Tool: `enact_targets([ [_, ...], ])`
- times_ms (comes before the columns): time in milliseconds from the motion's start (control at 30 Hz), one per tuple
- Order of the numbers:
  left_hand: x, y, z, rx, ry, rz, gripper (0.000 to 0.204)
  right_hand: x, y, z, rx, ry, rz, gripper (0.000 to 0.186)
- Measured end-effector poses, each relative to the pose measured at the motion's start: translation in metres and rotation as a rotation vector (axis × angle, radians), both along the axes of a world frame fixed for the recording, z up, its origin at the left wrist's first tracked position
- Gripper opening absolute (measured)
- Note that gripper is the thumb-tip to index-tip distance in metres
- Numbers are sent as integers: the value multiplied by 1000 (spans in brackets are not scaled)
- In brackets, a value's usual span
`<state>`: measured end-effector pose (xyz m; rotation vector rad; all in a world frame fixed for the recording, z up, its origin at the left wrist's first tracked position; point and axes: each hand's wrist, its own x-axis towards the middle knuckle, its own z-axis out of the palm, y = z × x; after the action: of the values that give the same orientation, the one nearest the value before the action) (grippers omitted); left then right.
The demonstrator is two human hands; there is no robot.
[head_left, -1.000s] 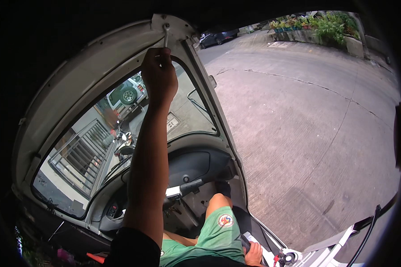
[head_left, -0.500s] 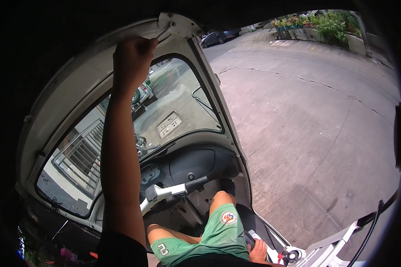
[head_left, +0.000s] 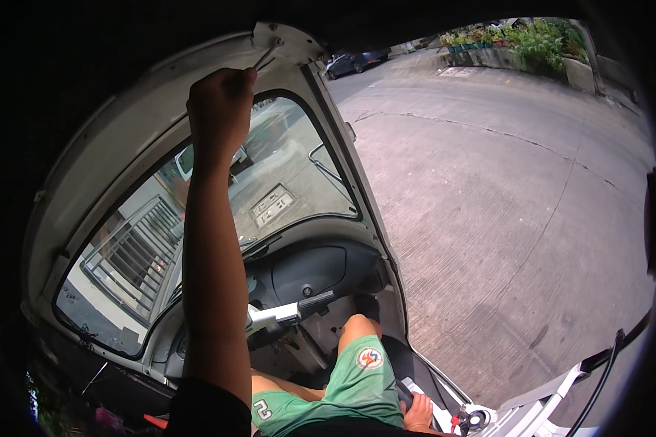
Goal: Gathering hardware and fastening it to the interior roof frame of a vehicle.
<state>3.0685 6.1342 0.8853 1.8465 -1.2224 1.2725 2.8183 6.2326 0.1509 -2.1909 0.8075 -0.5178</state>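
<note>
My left hand [head_left: 222,98] is raised high, its fingers closed around a slim metal wrench [head_left: 264,58]. The wrench's far end meets a bolt at the upper corner of the white windshield frame [head_left: 293,45]. Much of the wrench is hidden inside the fist. My left forearm crosses in front of the windshield [head_left: 275,164]. Low on the right, beside my thigh in green shorts [head_left: 361,382], my right hand [head_left: 418,414] rests with fingers laid on the seat's side edge, next to white metal framework [head_left: 547,400].
Below the windshield are a black dashboard [head_left: 321,266] and a white handlebar with a black grip [head_left: 317,301]. A pale concrete road [head_left: 488,218] lies outside to the right. Beyond are a dark parked car [head_left: 357,64] and potted plants [head_left: 481,38]. Railings [head_left: 135,255] show through the glass.
My left forearm has shifted slightly right in the picture, and the fist has turned a little with the wrench still at the bolt. My right hand stays by the seat edge.
</note>
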Motion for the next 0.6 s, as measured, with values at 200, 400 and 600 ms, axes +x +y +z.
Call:
enact_targets([
  [200,20,-19,-33,-102,58,-191,23,1,-1,-2,4,-15,-2,47],
  [400,44,-55,-63,-215,221,-422,17,2,1,-1,2,-16,-5,47],
  [600,40,-73,-70,-313,381,-471,18,4,-1,0,-8,-49,-5,47],
])
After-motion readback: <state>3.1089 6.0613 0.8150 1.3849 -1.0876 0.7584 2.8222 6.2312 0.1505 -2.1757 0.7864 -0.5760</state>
